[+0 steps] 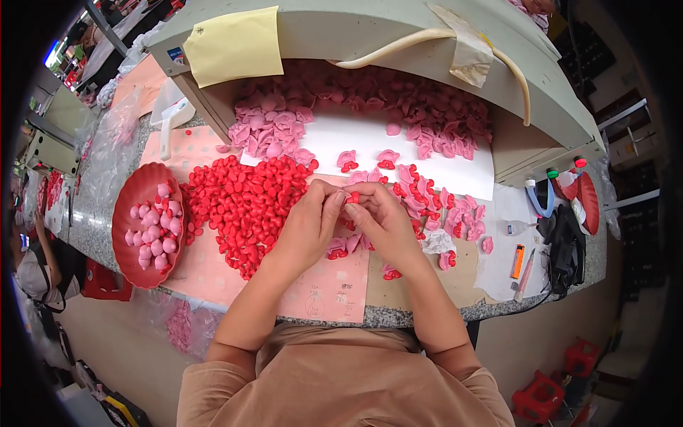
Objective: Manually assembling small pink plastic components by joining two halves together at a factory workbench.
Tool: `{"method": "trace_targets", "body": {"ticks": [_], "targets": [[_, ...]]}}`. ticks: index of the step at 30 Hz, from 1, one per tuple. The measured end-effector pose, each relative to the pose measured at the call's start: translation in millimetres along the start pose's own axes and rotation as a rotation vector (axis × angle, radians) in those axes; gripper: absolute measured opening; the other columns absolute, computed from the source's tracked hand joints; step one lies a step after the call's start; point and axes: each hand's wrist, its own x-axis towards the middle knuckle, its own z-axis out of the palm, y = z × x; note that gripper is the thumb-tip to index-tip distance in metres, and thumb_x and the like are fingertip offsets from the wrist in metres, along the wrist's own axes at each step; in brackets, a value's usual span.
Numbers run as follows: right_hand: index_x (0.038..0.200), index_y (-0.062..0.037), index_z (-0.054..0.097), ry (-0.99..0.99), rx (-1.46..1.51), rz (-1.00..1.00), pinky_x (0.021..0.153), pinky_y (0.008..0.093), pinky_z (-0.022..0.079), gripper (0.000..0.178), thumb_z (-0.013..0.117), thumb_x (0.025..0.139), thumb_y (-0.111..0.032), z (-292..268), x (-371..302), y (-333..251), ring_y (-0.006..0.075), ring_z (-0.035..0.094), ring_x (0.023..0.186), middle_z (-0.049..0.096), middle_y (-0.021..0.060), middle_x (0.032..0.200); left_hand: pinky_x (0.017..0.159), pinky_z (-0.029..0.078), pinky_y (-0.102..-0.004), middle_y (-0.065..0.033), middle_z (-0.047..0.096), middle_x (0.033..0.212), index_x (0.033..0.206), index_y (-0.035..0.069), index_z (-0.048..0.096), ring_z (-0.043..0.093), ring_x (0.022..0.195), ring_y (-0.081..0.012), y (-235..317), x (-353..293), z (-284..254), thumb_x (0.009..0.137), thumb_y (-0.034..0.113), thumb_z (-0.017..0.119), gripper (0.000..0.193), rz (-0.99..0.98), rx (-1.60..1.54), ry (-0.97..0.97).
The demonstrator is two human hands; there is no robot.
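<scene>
My left hand and my right hand meet over the middle of the bench, fingers closed together. Pinched between their fingertips is a small red rounded piece; my fingers cover most of it, and whether a pink part is joined to it I cannot tell. Left of my left hand lies a big heap of glossy red pieces. Around and beyond my right hand are scattered pink cup-like pieces with red parts on them. Two of these pink-and-red pieces sit apart on the white sheet.
A grey machine housing arches over a pile of pink pieces. At left stands a red scalloped dish with pink rounded pieces. To the right lie an orange lighter, a small bottle, a brush and black straps.
</scene>
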Motion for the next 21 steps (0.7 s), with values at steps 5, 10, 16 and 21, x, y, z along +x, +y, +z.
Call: {"method": "trace_targets", "body": {"ticks": [5, 10, 16, 21], "targets": [[0.115, -0.0004, 0.046, 0.038, 0.003, -0.035, 0.083, 0.0236, 0.044, 0.024, 0.050, 0.091, -0.004, 3, 1, 5, 0.0094, 0.054, 0.095, 0.055, 0.0047, 0.103, 0.058, 0.043, -0.0426, -0.0190, 0.054, 0.073, 0.086, -0.001, 0.047, 0.055, 0.066, -0.0356, -9, 2, -5, 0.095, 0.021, 0.043, 0.024, 0.085, 0.330, 0.000], [0.108, -0.0004, 0.048, -0.076, -0.003, -0.003, 0.077, 0.0234, 0.046, 0.017, 0.047, 0.092, -0.007, -7, -2, 1, 0.0083, 0.055, 0.087, 0.054, 0.0041, 0.097, 0.055, 0.041, -0.0433, -0.0163, 0.052, 0.064, 0.078, 0.001, 0.049, 0.053, 0.059, -0.0344, -7, 0, -11, 0.091, 0.019, 0.047, 0.022, 0.275, 0.359, 0.003], [0.088, 0.0003, 0.052, -0.138, -0.102, 0.058, 0.052, 0.0221, 0.036, 0.019, 0.055, 0.088, -0.018, -9, -5, 5, 0.0061, 0.043, 0.057, 0.045, 0.0000, 0.063, 0.052, 0.041, -0.0422, -0.0151, 0.050, 0.060, 0.075, 0.001, 0.050, 0.052, 0.056, -0.0333, -4, 2, -13, 0.088, 0.014, 0.049, 0.018, 0.286, 0.311, -0.053], [0.086, 0.0009, 0.051, -0.207, -0.312, -0.208, 0.051, 0.0238, 0.035, 0.024, 0.059, 0.084, -0.021, -10, -6, -14, 0.0080, 0.043, 0.058, 0.047, 0.0050, 0.073, 0.052, 0.042, -0.0410, -0.0141, 0.051, 0.060, 0.076, 0.001, 0.053, 0.053, 0.055, -0.0322, 2, -1, -12, 0.086, 0.012, 0.050, 0.015, 0.449, 0.229, -0.002]]}}
